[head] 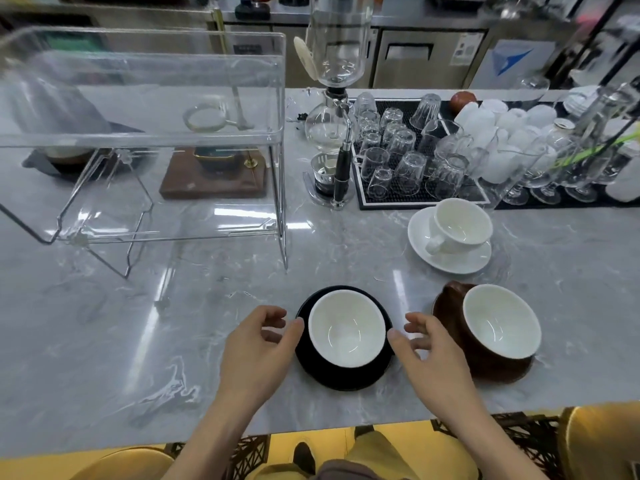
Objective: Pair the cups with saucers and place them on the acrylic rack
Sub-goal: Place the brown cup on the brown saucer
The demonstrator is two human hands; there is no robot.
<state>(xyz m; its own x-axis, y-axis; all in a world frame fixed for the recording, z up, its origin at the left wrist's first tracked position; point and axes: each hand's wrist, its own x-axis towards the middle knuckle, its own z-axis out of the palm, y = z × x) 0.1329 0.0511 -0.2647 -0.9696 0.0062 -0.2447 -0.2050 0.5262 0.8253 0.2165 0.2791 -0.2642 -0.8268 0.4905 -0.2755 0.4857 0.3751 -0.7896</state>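
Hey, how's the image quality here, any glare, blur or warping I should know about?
Head view: ceiling-light glare streaks the marble counter and acrylic rack; wide-angle warping bends the rack's edges; the far background and right-edge glasses are blurred; the black cup and both hands stay sharp.

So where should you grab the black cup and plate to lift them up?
Grip the black saucer by its rim, one hand on each side, left hand and right hand. The black cup just sits on it, so lifting the flat, wide saucer level probably carries both.
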